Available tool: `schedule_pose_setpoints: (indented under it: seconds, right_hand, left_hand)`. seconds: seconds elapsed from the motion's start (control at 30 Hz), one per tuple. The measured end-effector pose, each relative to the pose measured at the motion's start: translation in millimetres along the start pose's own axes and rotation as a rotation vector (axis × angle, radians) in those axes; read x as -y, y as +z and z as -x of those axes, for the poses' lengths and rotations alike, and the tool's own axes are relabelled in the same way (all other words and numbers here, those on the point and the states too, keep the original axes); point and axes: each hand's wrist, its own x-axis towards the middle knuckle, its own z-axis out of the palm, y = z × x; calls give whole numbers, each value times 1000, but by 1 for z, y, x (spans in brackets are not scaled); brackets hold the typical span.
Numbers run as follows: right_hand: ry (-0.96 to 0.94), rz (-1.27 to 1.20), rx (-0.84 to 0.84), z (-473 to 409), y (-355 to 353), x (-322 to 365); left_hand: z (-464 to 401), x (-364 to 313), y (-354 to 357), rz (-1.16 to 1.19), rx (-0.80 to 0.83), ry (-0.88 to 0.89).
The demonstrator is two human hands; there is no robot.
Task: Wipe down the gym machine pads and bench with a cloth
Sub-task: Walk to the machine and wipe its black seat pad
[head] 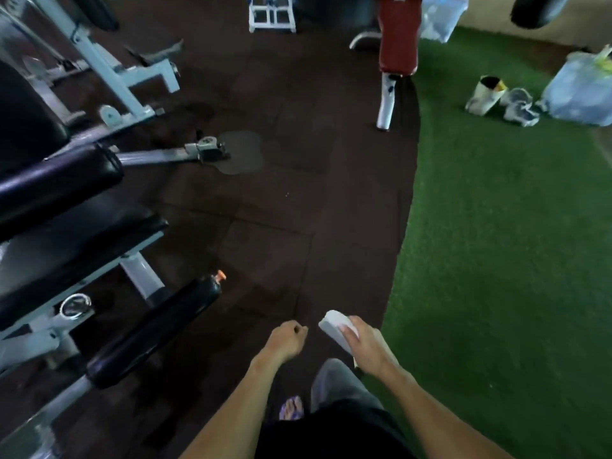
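My right hand (362, 342) holds a folded white cloth (334, 326) low in the middle of the view, above the dark rubber floor. Just left of it, my left hand (287, 339) is curled into a loose fist with nothing in it. The gym machine stands at the left: a black roller pad (59, 180), a black seat pad (76, 240) below it, and a second black roller pad (155, 332) nearest my left hand. Neither hand touches a pad. A red padded bench (397, 34) stands upright at the top middle.
Pale metal machine frames (109, 71) and a floor bar (172, 155) jut out at the left. Green turf (496, 260) covers the right side, with shoes (520, 107) and plastic bags (583, 91) at the far right. A black punching bag (536, 9) hangs at the top right.
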Motion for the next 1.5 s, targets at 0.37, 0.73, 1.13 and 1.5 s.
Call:
schedule_pose_setpoints:
  seconds: [0.37,0.73,1.13,1.5]
  right_hand:
    - [-185,203,195,-297,-96,134]
    - [-416,437,408,-516,-103,338]
    - [-673,635,689,-657,27,604]
    - [-1013,1008,982,-708,201,774]
  left_hand:
    - [-187,-94,-174,270,-157,-158]
    - [-323,-101,-366,618,-337,-293]
    - [-369,10,-588,964,-627,-516]
    - [-396,106,-664,1501,-951,-839]
